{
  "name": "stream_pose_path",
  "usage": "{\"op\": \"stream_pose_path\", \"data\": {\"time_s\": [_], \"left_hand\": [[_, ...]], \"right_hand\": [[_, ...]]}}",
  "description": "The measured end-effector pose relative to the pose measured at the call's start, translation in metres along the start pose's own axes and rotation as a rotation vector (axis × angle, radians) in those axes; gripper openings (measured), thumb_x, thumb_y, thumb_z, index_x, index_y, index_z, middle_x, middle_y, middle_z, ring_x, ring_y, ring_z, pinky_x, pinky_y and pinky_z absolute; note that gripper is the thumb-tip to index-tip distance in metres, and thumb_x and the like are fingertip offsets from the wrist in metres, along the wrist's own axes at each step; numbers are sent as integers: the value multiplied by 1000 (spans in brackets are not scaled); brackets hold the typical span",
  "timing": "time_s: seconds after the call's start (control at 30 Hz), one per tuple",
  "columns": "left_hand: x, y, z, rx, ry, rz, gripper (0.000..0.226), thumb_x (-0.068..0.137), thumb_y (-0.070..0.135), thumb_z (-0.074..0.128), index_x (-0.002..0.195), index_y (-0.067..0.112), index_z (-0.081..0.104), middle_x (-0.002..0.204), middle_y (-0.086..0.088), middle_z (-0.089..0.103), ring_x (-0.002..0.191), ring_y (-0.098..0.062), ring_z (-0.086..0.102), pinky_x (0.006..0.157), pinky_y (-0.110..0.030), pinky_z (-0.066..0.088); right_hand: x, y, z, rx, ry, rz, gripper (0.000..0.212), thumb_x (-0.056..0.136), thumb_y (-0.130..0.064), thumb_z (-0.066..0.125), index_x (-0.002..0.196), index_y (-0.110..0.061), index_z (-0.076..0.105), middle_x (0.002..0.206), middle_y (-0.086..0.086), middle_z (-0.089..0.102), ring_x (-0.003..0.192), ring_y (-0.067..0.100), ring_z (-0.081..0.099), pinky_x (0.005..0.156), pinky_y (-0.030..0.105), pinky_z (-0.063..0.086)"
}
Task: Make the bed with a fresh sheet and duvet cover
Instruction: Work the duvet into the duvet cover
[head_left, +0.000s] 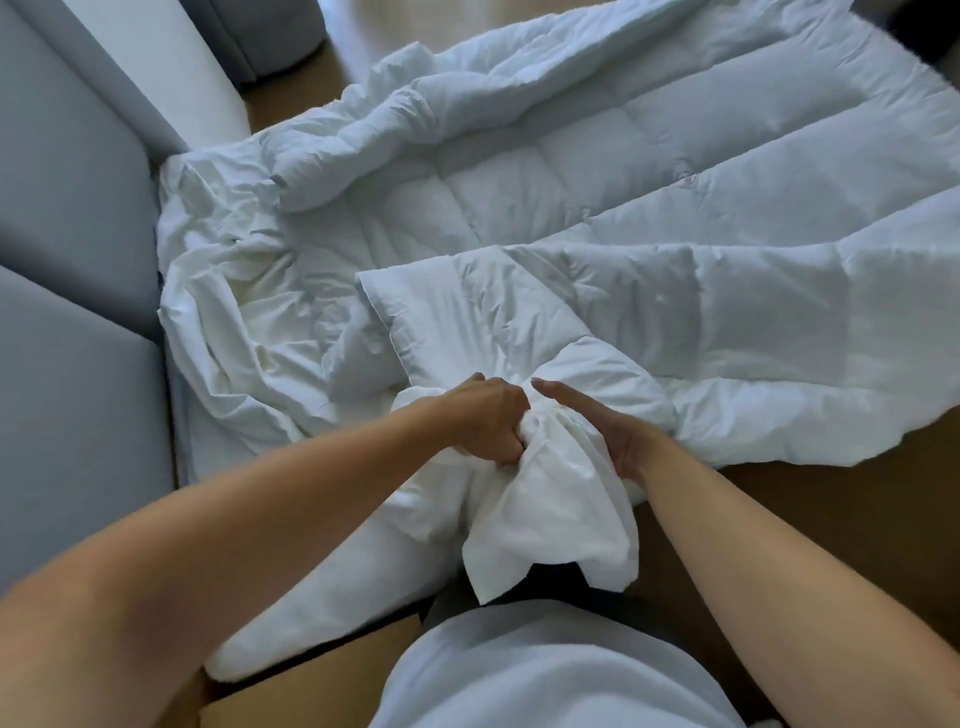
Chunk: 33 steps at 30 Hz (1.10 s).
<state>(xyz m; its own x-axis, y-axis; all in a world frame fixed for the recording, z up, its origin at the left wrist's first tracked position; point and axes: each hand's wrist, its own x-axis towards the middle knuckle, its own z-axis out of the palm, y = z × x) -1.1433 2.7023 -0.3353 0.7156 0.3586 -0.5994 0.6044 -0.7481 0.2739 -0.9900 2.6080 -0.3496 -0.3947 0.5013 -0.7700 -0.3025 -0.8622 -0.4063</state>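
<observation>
Your left hand (488, 423) has a clenched grip on a bunched corner of the cover (550, 499). Your right hand (621, 441) lies against that bunch with one finger straight and the rest hidden, so I cannot tell its grip. Beyond, the duvet (571, 197) lies spread on the floor (831, 509).

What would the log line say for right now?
left hand: grips bunched white fabric cover | right hand: flat against it | white quilted duvet: spread on brown wooden floor
</observation>
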Motion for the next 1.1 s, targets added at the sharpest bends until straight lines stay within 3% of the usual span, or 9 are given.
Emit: {"op": "stream_pose_path", "data": {"time_s": [0.1,0.2,0.27,0.33,0.57,0.73,0.87,0.97,1.1], "left_hand": [[28,3,-18,-272,-43,-127,11,66,27,64,66,16,63,61,2,61,57,-18,60,39,-17,35],[51,-2,-39,-730,-10,-312,12,58,27,66,63,16,64,50,6,57,39,-9,51,37,-13,33],[62,-7,-54,-856,-46,-379,14,57,22,70,70,15,68,53,4,59,40,-11,52,43,-15,39],[68,-14,-65,-866,-165,-388,26,55,24,70,79,14,72,64,-3,69,47,-17,62,48,-20,47],[62,-61,-70,-1219,-442,-332,46,57,30,82,95,6,79,96,-12,76,82,-26,74,75,-33,59],[57,-75,-52,-1601,-382,-134,44,77,30,77,111,3,76,111,-16,73,98,-29,72,85,-38,57],[65,-73,-53,-1695,-235,-119,48,80,29,77,118,0,72,114,-20,71,102,-33,70,95,-46,56],[74,-72,-59,-1696,-143,-123,45,84,27,73,119,-2,71,118,-23,69,106,-35,68,101,-50,52],[80,-74,-65,-1710,-123,-133,31,82,26,74,105,5,78,110,-20,73,97,-33,72,85,-45,59]], "right_hand": [[-21,-15,-13,-305,612,-277,95,67,-87,61,132,-19,61,134,5,63,122,21,58,111,38,39],[-41,-1,10,-930,1169,-871,78,65,-84,64,122,-32,57,118,-1,54,105,17,50,89,33,43],[-31,26,32,-1423,1112,-988,59,72,-72,67,115,-31,62,101,0,58,92,18,55,78,33,45],[-22,32,36,-1536,951,-645,56,84,-61,64,134,-37,54,102,0,68,93,23,66,77,37,54],[-9,-24,-1,-677,903,-747,40,92,-42,67,132,-44,59,115,-13,63,101,10,61,98,37,52],[-12,-52,0,-368,593,-657,83,80,-41,83,149,-42,37,131,-11,60,118,7,61,103,31,52],[-7,-38,19,-411,989,-676,57,68,-52,88,107,-22,58,98,-8,67,86,8,66,76,27,57],[-7,-29,22,-253,880,-662,35,75,-36,88,87,-11,68,71,2,70,54,15,63,57,33,54],[-13,-28,19,-270,708,-604,27,81,-30,85,89,-7,74,59,4,63,49,14,55,53,29,49]]}}
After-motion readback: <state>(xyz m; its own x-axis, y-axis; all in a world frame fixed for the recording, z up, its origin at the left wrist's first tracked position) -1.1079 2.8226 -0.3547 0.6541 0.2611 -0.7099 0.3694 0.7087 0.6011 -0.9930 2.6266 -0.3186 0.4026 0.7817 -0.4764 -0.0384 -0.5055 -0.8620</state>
